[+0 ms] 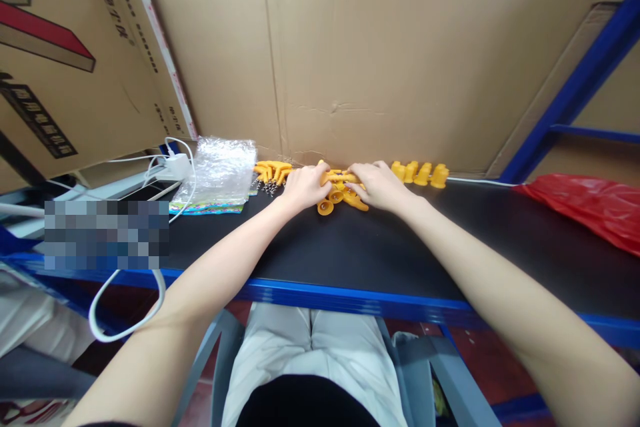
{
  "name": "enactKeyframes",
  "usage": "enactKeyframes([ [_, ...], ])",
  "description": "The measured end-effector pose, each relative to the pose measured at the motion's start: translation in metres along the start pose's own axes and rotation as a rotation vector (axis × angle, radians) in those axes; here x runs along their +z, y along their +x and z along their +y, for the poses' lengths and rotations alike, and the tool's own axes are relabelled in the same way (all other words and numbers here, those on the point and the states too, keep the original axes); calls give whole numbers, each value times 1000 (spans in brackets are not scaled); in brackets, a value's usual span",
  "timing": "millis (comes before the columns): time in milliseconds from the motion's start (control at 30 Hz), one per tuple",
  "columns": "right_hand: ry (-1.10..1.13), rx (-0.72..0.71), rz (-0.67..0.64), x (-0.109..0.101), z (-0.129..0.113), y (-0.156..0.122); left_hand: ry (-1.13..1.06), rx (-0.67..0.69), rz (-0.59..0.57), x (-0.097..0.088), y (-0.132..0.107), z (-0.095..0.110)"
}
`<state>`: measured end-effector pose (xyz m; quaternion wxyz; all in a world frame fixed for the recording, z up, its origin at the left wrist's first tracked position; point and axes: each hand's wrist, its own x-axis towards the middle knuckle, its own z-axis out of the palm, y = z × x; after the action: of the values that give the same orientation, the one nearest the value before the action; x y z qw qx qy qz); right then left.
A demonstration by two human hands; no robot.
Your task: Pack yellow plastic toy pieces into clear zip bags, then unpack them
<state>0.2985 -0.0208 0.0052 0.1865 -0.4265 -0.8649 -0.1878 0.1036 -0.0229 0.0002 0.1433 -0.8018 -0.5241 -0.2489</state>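
My left hand (306, 185) and my right hand (379, 184) are close together over the black tabletop, near the cardboard wall. Between them a yellow plastic piece (341, 177) spans from one hand to the other, with fingers closed around its ends. Just below lie yellow cup-shaped parts (325, 207) and a curved yellow part (358, 203). Left of my left hand sits a group of branched yellow parts (273, 170) with small metal pieces (271, 188) beside them. Several yellow knob-like parts (421, 174) stand in a row beyond my right hand.
Clear plastic bags (220, 167) lie at the left, beside a white charger (178, 165) and its cable. A red plastic bag (590, 207) is at the right. Cardboard (400, 47) rises behind the black table (350, 253), whose front edge is blue. Another person's leg (40, 373) shows lower left.
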Motion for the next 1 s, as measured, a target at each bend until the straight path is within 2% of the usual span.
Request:
enactKeyframes([
  [200, -19, -18, -101, 7, 0, 0, 28, -10, -43, 2, 0, -3],
  [433, -165, 76, -23, -4, 7, -2, 22, -99, -47, 2, 3, -9],
  [600, -230, 281, -7, -3, 33, -6, 0, -191, -23, 7, 8, -29],
  [867, -277, 705, -131, 4, 89, -24, 13, -322, 32, 17, 14, -61],
  [1000, -237, 881, -75, 14, 115, -36, 31, -360, 54, 22, 16, -73],
])
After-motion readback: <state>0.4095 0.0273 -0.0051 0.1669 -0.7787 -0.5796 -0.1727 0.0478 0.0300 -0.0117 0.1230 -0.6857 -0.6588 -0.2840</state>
